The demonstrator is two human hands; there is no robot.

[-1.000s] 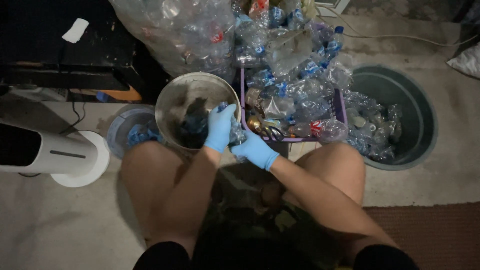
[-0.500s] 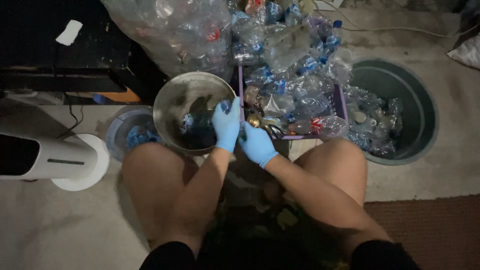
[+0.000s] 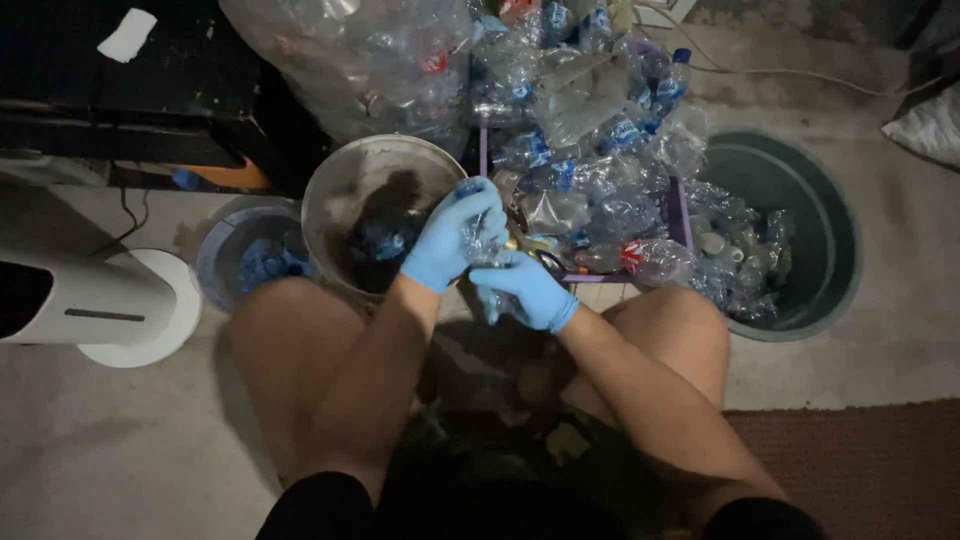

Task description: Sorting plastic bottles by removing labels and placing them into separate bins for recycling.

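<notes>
Gloves on both; left hand (image 3: 450, 240) and right hand (image 3: 525, 290) grip one crumpled bottle (image 3: 487, 235), seemingly twisting it, beside bucket (image 3: 340, 190); crate (image 3: 682, 215) just beyond.

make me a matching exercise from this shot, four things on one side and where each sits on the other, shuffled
Things:
1. metal bucket
2. green tub
3. purple crate
4. clear plastic bottle

Places:
A. far right, on the floor
B. between the two gloved hands
C. just left of the left hand
D. beyond the right hand, heaped with bottles

Pairs: 1-C, 2-A, 3-D, 4-B
</notes>
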